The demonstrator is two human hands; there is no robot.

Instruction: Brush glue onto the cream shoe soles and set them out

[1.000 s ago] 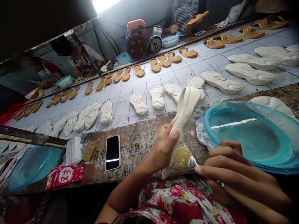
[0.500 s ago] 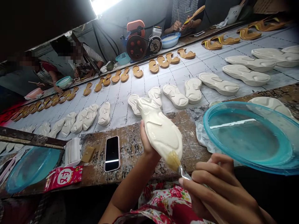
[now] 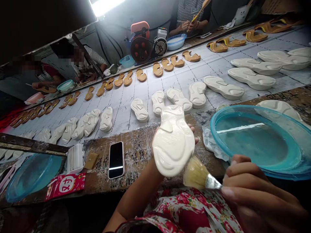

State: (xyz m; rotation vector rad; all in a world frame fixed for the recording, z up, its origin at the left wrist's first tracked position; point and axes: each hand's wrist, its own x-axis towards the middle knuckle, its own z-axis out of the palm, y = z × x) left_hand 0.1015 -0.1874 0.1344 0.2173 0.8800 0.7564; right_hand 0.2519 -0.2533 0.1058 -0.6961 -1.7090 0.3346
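Note:
A cream-white shoe sole [image 3: 173, 142], wet and glossy on its upper face, rests in my left hand [image 3: 156, 158]. That hand holds it from below, with fingertips showing past its right edge. My right hand [image 3: 257, 187] is closed around a paintbrush [image 3: 196, 173] with pale bristles and a metal ferrule; the handle is mostly hidden by the fingers. The bristles are at the lower right edge of the sole. Close to my right hand stands a blue basin [image 3: 250, 142] with liquid in it.
White soles [image 3: 139, 110] line the near side of the belt [image 3: 126, 97]; tan shoe pieces [image 3: 141, 75] line the far side. A phone [image 3: 116, 160] and a red packet [image 3: 65, 186] lie on the worn bench. Co-workers sit opposite, beside a motor [image 3: 160, 45].
My left hand has turned the sole more upright and shifted it slightly right. The brush has moved from the heel's tip to its right edge, and my right hand has gone rightward.

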